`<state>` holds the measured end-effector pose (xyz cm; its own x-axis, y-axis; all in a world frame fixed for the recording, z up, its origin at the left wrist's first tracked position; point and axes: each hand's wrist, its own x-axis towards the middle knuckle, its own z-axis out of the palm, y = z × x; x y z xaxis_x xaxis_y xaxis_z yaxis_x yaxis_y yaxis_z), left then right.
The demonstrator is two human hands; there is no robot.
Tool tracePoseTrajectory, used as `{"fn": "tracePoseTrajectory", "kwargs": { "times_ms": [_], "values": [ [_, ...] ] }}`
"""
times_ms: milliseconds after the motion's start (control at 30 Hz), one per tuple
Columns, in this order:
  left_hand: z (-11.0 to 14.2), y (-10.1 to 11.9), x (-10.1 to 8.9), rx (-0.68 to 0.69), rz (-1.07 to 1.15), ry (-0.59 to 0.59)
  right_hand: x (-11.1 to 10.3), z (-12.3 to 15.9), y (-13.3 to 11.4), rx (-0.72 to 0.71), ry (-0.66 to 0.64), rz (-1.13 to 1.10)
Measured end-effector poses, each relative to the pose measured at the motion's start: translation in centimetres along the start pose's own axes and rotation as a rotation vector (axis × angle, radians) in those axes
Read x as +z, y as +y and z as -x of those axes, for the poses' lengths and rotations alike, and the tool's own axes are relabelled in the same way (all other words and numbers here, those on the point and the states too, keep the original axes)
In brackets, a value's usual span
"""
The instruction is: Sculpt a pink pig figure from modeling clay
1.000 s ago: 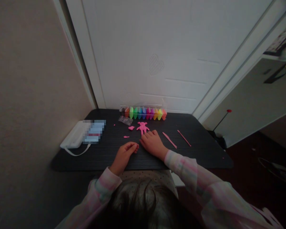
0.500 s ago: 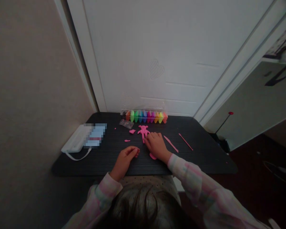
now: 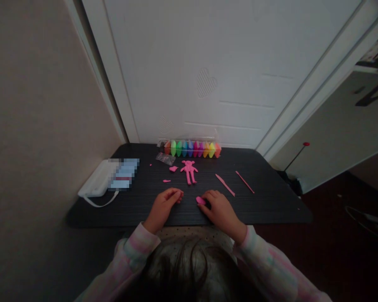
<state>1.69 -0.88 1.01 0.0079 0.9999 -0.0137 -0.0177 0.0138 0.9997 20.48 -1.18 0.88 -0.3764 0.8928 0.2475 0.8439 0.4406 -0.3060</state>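
A flat pink clay figure (image 3: 189, 171) with round ears, arms and two legs lies on the dark table, beyond both hands. My right hand (image 3: 222, 209) is at the near side of the table, thumb and fingers closing on a flattened pink clay piece (image 3: 200, 200). To its left, my left hand (image 3: 164, 206) rests with curled fingers pressed together; whatever may be inside them is hidden. Small pink clay scraps lie left of the figure: a lumpy one (image 3: 173, 169) and a thin one (image 3: 166, 181).
Right of the figure lie a pink modelling knife (image 3: 225, 185) and a thin pink stick tool (image 3: 245, 182). A row of coloured clay packs (image 3: 190, 149) lines the back edge, with a clear bag (image 3: 165, 158) before it. A white device with a cable (image 3: 96, 180) sits at left.
My right hand has drawn back from the figure's leg toward me, uncovering the legs, and has gone to the flat clay piece. My left hand stays curled in nearly the same place.
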Motion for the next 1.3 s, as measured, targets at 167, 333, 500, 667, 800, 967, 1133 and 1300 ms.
{"fn": "tracePoseTrajectory", "kwargs": {
  "times_ms": [167,333,500,667,800,967,1133,1300],
  "values": [
    [0.1,0.3,0.1,-0.048,-0.001,-0.052,0.0,-0.5,-1.2,-0.117,0.054,-0.183],
    [0.2,0.7,0.0,-0.081,-0.066,-0.242,0.4,-0.8,-2.3,-0.25,0.126,-0.282],
    [0.3,1.0,-0.1,-0.077,-0.122,-0.208,1.2,-0.8,-2.5,-0.129,0.137,-0.511],
    [0.3,1.0,0.0,-0.075,-0.139,-0.185,1.2,-1.2,-2.4,0.102,0.005,-0.855],
    [0.4,0.9,0.1,-0.066,-0.122,-0.137,1.3,-1.5,-2.0,0.162,-0.008,-1.027],
    [0.4,0.9,0.2,-0.071,-0.098,-0.062,1.3,-1.4,-1.8,0.21,0.036,-1.091],
    [0.3,0.9,0.1,-0.081,-0.084,-0.009,1.2,-1.4,-1.5,0.274,0.089,-1.09],
    [0.1,0.4,0.0,-0.073,-0.026,0.026,1.1,-1.4,-1.3,0.313,0.151,-1.132]
  ]
}}
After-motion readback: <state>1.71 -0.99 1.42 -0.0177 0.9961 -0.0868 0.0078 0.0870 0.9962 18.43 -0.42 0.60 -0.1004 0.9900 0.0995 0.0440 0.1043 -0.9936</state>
